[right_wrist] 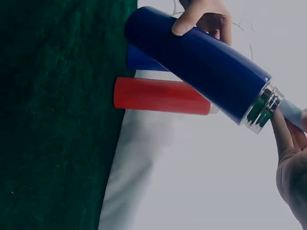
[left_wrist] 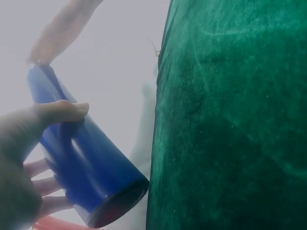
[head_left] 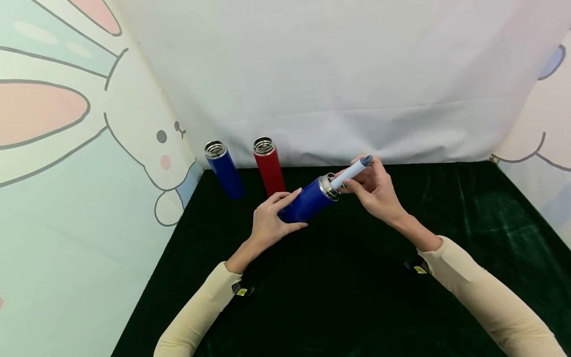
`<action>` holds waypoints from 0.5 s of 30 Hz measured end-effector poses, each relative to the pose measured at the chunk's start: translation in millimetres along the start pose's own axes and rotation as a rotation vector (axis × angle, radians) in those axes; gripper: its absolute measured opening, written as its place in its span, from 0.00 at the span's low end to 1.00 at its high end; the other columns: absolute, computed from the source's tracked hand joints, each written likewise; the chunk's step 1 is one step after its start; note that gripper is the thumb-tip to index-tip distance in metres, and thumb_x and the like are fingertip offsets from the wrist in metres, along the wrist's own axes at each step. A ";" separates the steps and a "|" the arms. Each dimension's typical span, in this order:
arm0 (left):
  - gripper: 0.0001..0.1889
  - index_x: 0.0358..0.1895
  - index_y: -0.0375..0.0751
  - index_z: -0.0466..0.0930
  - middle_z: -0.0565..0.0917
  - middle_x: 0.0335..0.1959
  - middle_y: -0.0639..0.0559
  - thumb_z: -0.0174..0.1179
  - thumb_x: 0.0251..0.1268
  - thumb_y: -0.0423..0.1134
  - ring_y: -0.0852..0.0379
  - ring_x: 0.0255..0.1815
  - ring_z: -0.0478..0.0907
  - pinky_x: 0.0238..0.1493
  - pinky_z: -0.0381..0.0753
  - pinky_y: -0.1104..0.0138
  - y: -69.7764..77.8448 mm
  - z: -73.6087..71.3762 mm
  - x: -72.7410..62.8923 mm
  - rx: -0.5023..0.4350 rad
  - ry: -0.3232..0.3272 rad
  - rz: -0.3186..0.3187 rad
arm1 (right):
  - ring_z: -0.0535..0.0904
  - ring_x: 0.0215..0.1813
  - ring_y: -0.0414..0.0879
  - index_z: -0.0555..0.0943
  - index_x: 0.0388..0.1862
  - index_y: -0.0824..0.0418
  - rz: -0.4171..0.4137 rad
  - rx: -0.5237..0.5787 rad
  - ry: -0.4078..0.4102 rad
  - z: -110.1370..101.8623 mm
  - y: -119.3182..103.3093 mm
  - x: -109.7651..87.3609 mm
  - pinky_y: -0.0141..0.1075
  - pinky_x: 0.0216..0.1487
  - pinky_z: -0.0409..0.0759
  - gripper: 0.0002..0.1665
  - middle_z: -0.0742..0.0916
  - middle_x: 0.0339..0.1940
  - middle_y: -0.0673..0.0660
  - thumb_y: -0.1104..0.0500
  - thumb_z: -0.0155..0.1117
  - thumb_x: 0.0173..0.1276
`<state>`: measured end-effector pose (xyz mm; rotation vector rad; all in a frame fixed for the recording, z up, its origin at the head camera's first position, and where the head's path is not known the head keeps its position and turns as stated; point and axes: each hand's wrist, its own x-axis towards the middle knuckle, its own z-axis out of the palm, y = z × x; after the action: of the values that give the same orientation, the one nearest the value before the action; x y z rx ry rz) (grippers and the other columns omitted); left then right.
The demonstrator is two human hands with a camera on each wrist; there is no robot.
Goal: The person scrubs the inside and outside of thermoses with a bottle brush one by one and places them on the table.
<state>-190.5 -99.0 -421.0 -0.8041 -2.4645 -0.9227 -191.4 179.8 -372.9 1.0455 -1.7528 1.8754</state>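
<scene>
My left hand (head_left: 271, 218) grips a blue thermos bottle (head_left: 308, 201) round its body, tilted with its lidless steel mouth up to the right. In the left wrist view the base of this bottle (left_wrist: 103, 177) points down, with the thumb across its side. My right hand (head_left: 376, 193) pinches a light-blue marker-like stick (head_left: 350, 173) with a dark blue end. The stick's lower end is at the bottle's mouth, partly hidden by the rim. In the right wrist view the right fingers lie right at the threaded steel neck (right_wrist: 263, 108).
Behind the left hand stand a second blue bottle (head_left: 227, 173) and a red bottle (head_left: 269, 171), both lidless and upright. Dark green cloth (head_left: 357, 297) covers the table. White sheeting (head_left: 334, 74) hangs behind it, and a rabbit-patterned panel (head_left: 89, 223) borders the left side.
</scene>
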 end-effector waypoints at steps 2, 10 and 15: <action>0.44 0.70 0.57 0.77 0.84 0.54 0.46 0.84 0.43 0.48 0.46 0.54 0.85 0.58 0.84 0.48 0.3 -0.8 0.2 -0.006 -0.010 0.007 | 0.89 0.53 0.44 0.62 0.59 0.79 -0.003 -0.022 -0.012 1.0 -0.8 0.1 0.37 0.46 0.88 0.23 0.88 0.53 0.55 0.84 0.53 0.68; 0.43 0.69 0.57 0.78 0.84 0.55 0.46 0.85 0.42 0.47 0.46 0.54 0.85 0.54 0.86 0.50 -3.0 -6.9 4.8 0.026 0.033 0.043 | 0.89 0.53 0.51 0.67 0.66 0.66 -0.030 0.149 0.207 -10.5 -1.1 6.4 0.40 0.47 0.88 0.24 0.89 0.51 0.60 0.78 0.49 0.75; 0.44 0.70 0.57 0.78 0.84 0.55 0.45 0.84 0.43 0.48 0.44 0.54 0.85 0.53 0.86 0.48 -8.0 -6.6 1.7 0.041 -0.001 0.012 | 0.89 0.49 0.51 0.67 0.67 0.66 -0.050 0.245 0.361 -23.3 -9.1 13.5 0.39 0.45 0.89 0.23 0.88 0.47 0.62 0.75 0.51 0.76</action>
<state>-195.8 -107.9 -419.2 -0.8052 -2.4681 -0.8653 -200.0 200.8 -355.8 0.7598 -1.3083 2.1280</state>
